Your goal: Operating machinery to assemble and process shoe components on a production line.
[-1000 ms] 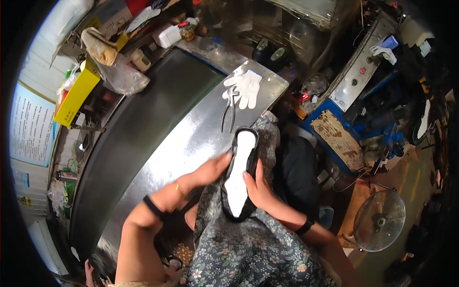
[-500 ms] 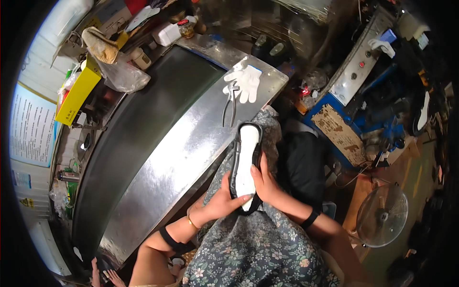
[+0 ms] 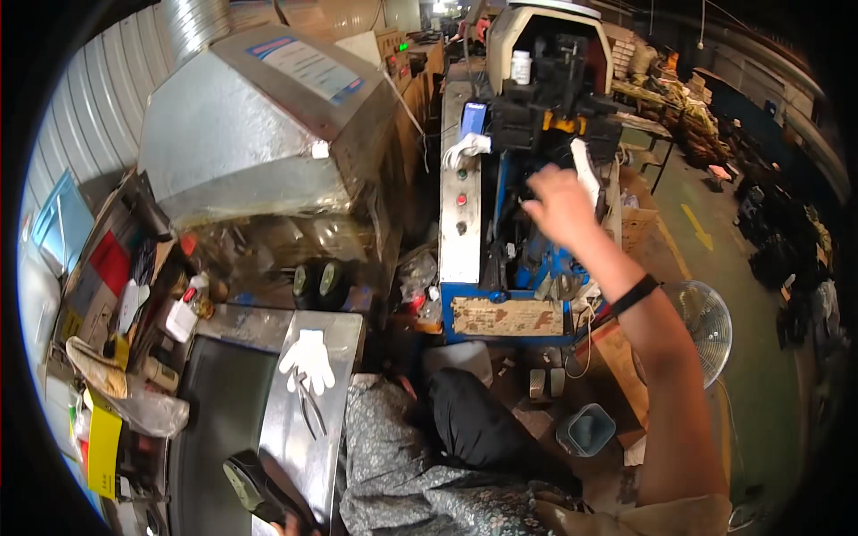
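At the lower edge, my left hand (image 3: 288,527) shows only in part, closed on a dark shoe (image 3: 255,487) held over the metal bench; a dull green patch shows at its far end. My right hand (image 3: 565,207) is stretched forward over the blue machine (image 3: 536,255), its fingers apart and nothing in them. Just beyond it, a shoe with a long white bottom (image 3: 585,174) sits tilted on the machine. A white glove (image 3: 309,359) and metal pincers (image 3: 308,402) lie on the metal bench top (image 3: 344,344).
A control panel (image 3: 461,223) with buttons runs along the machine's left side. Two dark shoes (image 3: 320,284) stand beyond the bench by a large metal hood (image 3: 241,116). A fan (image 3: 702,330) stands right of my arm. A plastic bin (image 3: 586,429) and pedals (image 3: 546,383) are on the floor.
My view has swung right, toward the machine. Both hands were on the shoe at my lap; now my right hand has let go and reaches forward, while my left holds a shoe over the bench.
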The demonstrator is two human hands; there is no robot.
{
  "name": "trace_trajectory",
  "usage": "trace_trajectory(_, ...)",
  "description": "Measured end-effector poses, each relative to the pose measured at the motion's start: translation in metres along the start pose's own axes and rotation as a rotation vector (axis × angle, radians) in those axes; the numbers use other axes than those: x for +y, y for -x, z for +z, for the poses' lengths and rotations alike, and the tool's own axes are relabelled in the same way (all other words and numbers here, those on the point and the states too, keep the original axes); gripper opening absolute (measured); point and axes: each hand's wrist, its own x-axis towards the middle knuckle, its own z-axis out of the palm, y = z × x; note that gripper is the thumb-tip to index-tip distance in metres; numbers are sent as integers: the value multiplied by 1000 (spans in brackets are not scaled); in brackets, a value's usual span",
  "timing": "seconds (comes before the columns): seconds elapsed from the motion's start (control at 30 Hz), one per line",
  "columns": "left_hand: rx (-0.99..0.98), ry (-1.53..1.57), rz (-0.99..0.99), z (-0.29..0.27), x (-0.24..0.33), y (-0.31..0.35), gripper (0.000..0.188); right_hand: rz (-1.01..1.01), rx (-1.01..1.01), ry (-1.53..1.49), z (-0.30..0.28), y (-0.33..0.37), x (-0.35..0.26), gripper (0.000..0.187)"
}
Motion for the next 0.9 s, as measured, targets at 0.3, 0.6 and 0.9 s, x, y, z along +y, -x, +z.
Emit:
trace_trajectory(0.3,-137,-31,133,75,75,-25,40,719,142,-129,34,39,53,74)
trace_trajectory(0.6,-92,1045,-15,129,176,-118,47,-66,59,-812,-24,199,-194,90)
trace_trajectory(0.9,-244,1417,-300,138,80,-98,30,-15,-1027,-1319,0,260,-283,54)
